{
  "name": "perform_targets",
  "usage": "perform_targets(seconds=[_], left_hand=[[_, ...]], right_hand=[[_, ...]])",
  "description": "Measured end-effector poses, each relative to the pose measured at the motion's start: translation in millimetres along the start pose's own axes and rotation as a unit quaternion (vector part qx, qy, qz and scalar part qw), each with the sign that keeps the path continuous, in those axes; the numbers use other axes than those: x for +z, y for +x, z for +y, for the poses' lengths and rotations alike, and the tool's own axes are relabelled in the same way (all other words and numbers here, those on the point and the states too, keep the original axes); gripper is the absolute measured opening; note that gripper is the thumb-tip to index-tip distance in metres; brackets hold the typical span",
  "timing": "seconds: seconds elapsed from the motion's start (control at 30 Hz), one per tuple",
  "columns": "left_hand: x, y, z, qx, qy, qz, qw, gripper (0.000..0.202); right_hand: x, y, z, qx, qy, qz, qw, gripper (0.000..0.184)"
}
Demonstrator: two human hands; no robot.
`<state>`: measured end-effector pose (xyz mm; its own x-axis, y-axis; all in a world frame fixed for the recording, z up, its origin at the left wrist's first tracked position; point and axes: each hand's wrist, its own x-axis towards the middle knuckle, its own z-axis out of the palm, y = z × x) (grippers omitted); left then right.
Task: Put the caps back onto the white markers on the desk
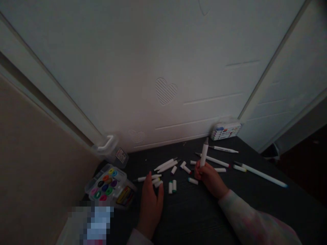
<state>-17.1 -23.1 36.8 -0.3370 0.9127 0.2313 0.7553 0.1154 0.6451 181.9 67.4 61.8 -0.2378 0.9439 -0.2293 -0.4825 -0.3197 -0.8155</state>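
Note:
My right hand [211,178] is closed round a white marker [204,154], held upright with its grey tip end up. My left hand [150,204] rests low over the dark table, its thumb and forefinger apart. Right by its fingertips are a white cap [158,184] and an uncapped white marker [143,178]; whether it touches them I cannot tell. Between the hands lie two caps with green ends [174,186], a purple-ended cap [174,170] and more loose caps. Two uncapped markers [167,166] lie behind them. Near my right hand is a teal-ended cap [192,181].
At the left stands a clear case [119,178] of markers with coloured ends, a clear lidded box [114,151] behind it. Another marker box [226,130] sits against the white panel [194,112]. Several markers, including a long one [265,175], lie on the table [194,217] at right.

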Motion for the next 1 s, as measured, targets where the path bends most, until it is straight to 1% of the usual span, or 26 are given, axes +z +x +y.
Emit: perform_targets(seconds=[0.13,0.23,0.3,0.4,0.5,0.73,1.0], left_hand=[[2.3,-5.6,3.6,0.025,0.011,-0.027,0.999,0.052],[5.6,-6.6,7.4,0.050,0.053,-0.037,0.997,0.050],[8.6,-4.8,10.9,0.087,0.088,-0.037,0.992,0.050],[12.3,-0.5,16.7,0.160,0.134,-0.039,0.977,0.051],[13.3,2.8,20.6,0.197,0.169,-0.045,0.965,0.049],[11.8,6.7,21.2,0.218,0.219,-0.056,0.949,0.046],[12.4,14.7,29.3,0.206,0.248,-0.048,0.945,0.044]], right_hand=[[1.3,-0.7,-0.3,0.000,-0.006,-0.001,1.000,0.011],[1.1,-1.5,0.4,-0.006,-0.011,-0.005,1.000,0.010],[0.3,-1.8,1.2,-0.011,-0.015,-0.007,1.000,0.009],[-1.0,-1.5,2.1,-0.019,-0.017,-0.006,1.000,0.009],[-1.8,-0.9,2.6,-0.027,-0.017,-0.003,0.999,0.009],[-2.3,-0.1,3.9,-0.038,-0.016,-0.005,0.999,0.009],[-4.2,0.5,3.4,-0.039,-0.017,-0.001,0.999,0.009]])
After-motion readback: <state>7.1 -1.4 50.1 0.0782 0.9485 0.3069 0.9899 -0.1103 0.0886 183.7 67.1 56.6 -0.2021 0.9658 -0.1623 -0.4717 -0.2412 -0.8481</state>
